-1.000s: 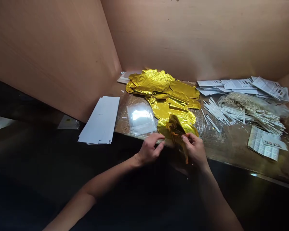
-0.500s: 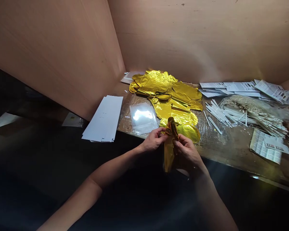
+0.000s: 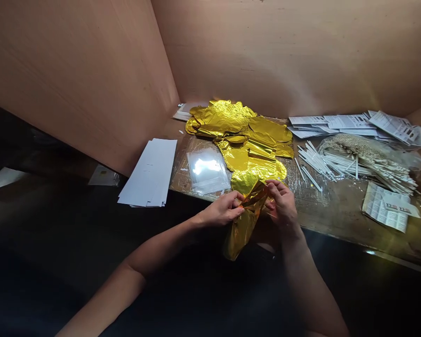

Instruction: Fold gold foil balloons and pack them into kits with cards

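Observation:
Between my hands is a gold foil balloon [image 3: 243, 229], flat and creased, hanging below the table's front edge. My left hand [image 3: 224, 208] pinches its left side between thumb and fingers. At its upper right corner, my right hand [image 3: 282, 201] grips the foil with thumb and forefinger. Just beyond lies a heap of flat gold foil balloons [image 3: 228, 124], overlapping one another on the table. To the left of that heap, a stack of clear plastic bags [image 3: 208, 173] reflects the light.
A stack of white paper sheets [image 3: 149, 173] lies at the left. On the right are loose white paper straws [image 3: 312, 161], a plastic bag of straws [image 3: 368, 157], printed leaflets [image 3: 351, 121] and a sticker sheet [image 3: 384, 208]. Wooden panels [image 3: 284, 56] wall the table [image 3: 323, 224].
My right hand has moved up and right, pulling the balloon's folded top outward so it spreads. The balloon's lower end has swung left. My left hand keeps its pinch.

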The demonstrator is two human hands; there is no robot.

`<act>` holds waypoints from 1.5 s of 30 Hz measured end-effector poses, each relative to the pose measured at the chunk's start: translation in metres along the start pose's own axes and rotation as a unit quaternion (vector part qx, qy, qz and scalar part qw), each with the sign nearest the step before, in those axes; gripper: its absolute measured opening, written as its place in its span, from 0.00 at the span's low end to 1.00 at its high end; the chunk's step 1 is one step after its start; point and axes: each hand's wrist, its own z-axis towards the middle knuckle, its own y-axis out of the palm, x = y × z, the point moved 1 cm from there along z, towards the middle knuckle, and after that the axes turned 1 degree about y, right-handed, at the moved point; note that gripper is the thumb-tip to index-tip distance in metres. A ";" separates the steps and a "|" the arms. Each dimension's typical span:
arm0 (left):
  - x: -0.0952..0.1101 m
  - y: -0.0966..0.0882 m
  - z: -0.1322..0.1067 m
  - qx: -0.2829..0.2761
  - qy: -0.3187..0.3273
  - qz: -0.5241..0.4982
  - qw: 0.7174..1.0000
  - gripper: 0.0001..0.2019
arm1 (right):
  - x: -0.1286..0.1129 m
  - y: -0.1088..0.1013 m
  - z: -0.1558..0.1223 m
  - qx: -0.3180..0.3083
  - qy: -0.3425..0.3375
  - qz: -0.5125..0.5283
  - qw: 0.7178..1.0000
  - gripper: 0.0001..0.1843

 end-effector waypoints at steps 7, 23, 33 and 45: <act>-0.002 -0.006 0.007 -0.040 -0.019 -0.049 0.998 0.14 | -0.017 -0.011 0.009 -0.025 -0.033 -0.045 0.998 0.25; -0.008 -0.008 0.008 0.005 -0.031 -0.226 0.974 0.32 | 0.015 0.007 -0.029 -0.035 -0.147 -0.200 0.968 0.12; -0.018 -0.004 0.004 0.073 -0.023 -0.234 0.969 0.16 | 0.032 0.009 -0.034 -0.135 0.002 -0.145 0.980 0.17; -0.004 -0.029 -0.011 -0.005 0.174 0.137 0.975 0.13 | -0.031 0.024 -0.027 -0.265 -0.039 -0.435 0.859 0.16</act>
